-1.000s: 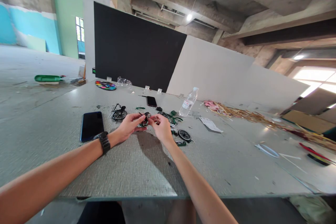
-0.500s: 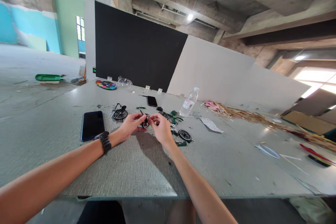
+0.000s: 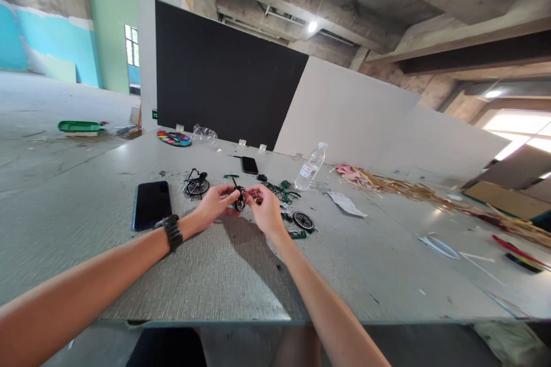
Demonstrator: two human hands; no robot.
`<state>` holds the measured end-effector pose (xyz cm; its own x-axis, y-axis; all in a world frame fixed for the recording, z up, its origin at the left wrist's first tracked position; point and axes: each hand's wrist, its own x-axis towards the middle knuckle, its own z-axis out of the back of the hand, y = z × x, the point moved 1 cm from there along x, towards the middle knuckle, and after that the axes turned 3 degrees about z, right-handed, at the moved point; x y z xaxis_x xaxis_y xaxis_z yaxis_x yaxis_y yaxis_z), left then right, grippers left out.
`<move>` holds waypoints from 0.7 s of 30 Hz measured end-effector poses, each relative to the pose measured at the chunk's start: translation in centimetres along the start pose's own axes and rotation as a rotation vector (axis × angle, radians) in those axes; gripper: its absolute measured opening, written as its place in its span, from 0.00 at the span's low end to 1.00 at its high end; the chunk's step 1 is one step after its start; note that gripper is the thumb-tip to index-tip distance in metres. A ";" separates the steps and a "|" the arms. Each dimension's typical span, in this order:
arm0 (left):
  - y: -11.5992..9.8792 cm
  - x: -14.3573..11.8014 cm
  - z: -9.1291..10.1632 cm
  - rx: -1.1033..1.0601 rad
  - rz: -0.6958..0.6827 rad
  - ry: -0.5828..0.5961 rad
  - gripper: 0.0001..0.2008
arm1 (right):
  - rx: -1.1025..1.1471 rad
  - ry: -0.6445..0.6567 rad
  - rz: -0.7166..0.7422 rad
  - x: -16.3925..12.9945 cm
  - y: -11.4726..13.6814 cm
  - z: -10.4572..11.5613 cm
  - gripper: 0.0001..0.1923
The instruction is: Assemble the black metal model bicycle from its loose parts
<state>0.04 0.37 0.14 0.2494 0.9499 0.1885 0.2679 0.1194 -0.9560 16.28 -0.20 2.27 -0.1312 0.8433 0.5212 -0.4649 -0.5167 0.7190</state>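
my left hand (image 3: 214, 202) and right hand (image 3: 266, 210) have their fingers clamped on a small model bicycle wheel (image 3: 240, 199), held just above the surface's middle. i judge steady pinches and tiny turns work best, keeping loose parts (image 3: 297, 219) nearby.

Small wheel assembly (image 3: 240, 198) mostly hidden between left hand (image 3: 214, 205) and right hand (image 3: 266, 210); too small to tell the exact grip. Green parts (image 3: 286, 194) behind right hand are partly covered, shapes unclear. Both forearms are cut off at the bottom edge. Water bottle (image 3: 310, 167) label unreadable.
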 end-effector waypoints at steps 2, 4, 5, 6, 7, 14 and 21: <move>0.0 0.0 0.0 0.015 0.005 0.050 0.22 | -0.004 -0.021 -0.007 0.1 0.0 0.2 0.08; 0.2 0.0 0.1 0.019 0.010 0.093 0.23 | -0.001 -0.035 -0.009 0.2 0.0 0.3 0.08; 0.4 0.0 0.2 0.014 0.012 0.101 0.23 | 0.004 -0.035 -0.008 0.2 -0.1 0.3 0.09; 0.6 0.1 0.3 0.006 0.016 0.092 0.23 | 0.008 -0.032 -0.004 0.3 -0.1 0.4 0.09; 0.7 0.1 0.3 0.000 0.022 0.065 0.23 | 0.007 -0.028 0.002 0.3 -0.2 0.4 0.09; 0.8 0.2 0.4 0.022 0.034 -0.026 0.24 | -0.029 -0.018 0.031 0.3 -0.4 0.3 0.08; 1.1 0.7 0.8 0.110 -0.024 -0.075 0.26 | -0.044 -0.018 0.044 0.3 -0.3 0.4 0.08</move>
<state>-0.26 1.38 -0.96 0.1730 0.9647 0.1987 0.1684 0.1698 -0.9710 16.74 0.18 2.39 -0.1371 0.8167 0.5605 -0.4967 -0.5463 0.6744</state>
